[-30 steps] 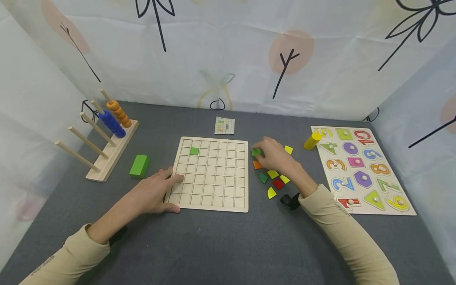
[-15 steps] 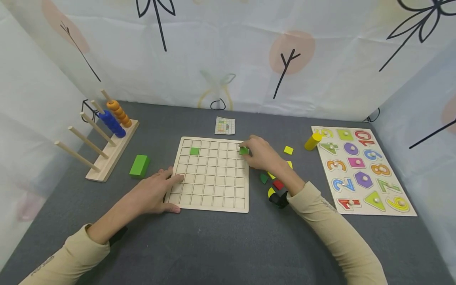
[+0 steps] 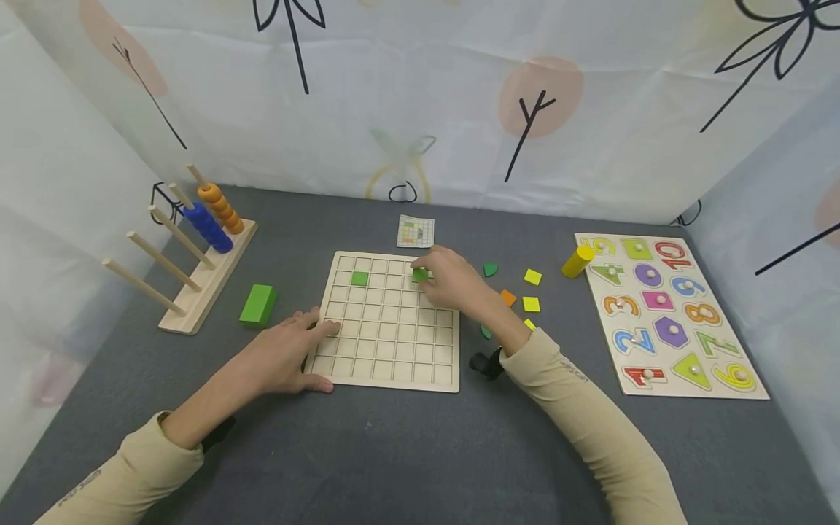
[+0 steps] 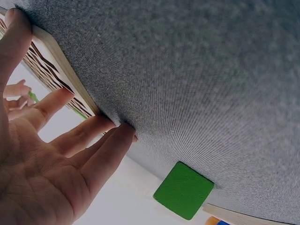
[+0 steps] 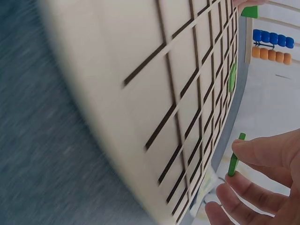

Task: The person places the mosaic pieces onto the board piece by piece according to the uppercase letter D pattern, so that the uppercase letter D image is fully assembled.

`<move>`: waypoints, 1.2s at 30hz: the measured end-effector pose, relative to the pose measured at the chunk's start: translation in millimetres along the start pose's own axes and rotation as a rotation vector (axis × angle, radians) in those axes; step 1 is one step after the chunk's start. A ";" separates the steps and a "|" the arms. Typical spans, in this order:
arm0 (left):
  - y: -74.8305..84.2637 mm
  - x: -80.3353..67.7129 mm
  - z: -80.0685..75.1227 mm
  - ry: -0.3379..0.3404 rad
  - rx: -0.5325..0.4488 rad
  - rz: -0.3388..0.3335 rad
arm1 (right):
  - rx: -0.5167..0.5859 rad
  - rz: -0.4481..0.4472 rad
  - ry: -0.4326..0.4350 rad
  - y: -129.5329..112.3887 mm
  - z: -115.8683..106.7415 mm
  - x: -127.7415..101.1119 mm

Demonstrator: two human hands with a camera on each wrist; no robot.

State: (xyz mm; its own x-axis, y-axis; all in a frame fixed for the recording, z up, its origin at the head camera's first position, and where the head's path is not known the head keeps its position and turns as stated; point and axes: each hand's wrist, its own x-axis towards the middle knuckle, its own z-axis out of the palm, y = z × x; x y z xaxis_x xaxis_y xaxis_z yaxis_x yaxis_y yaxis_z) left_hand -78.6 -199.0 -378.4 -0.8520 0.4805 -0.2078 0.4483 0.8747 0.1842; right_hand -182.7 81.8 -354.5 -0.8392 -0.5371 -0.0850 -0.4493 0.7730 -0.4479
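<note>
A wooden grid board (image 3: 380, 328) lies on the grey table, with one green square tile (image 3: 359, 278) set in a cell near its upper left. My left hand (image 3: 285, 354) rests on the board's left edge with its fingers extended; the left wrist view shows the fingers (image 4: 101, 150) along the rim. Over the upper right part of the board, my right hand (image 3: 453, 281) pinches a small green tile (image 5: 236, 154) between thumb and fingers. In the right wrist view that tile is held above the board's surface, seen edge-on.
Loose yellow tiles (image 3: 531, 304), an orange one (image 3: 508, 297) and green ones (image 3: 490, 270) lie right of the board, some behind the right arm. A printed card (image 3: 415, 232), green block (image 3: 258, 306), bead stacker (image 3: 210, 270), yellow cylinder (image 3: 577, 262) and number puzzle (image 3: 669, 332) stand around.
My right hand has carried the green tile from the loose pieces leftward over the board, from beyond its right edge to its upper right cells. The left hand has stayed in place.
</note>
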 end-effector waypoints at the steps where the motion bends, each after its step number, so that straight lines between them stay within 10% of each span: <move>1: -0.1 0.0 0.1 0.000 0.000 -0.001 | -0.003 -0.005 -0.001 -2.5 0.8 2.0; 36: -0.6 -0.7 -0.1 -0.001 -0.006 -0.003 | -0.029 0.010 -0.053 -40.4 33.0 47.0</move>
State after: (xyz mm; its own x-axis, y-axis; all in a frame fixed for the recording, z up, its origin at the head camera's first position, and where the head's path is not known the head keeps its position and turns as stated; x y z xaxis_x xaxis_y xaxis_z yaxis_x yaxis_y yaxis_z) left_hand -78.2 -199.8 -378.3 -0.8532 0.4779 -0.2089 0.4442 0.8758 0.1891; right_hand -193.9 14.2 -369.8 -0.8269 -0.5455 -0.1365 -0.4501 0.7875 -0.4210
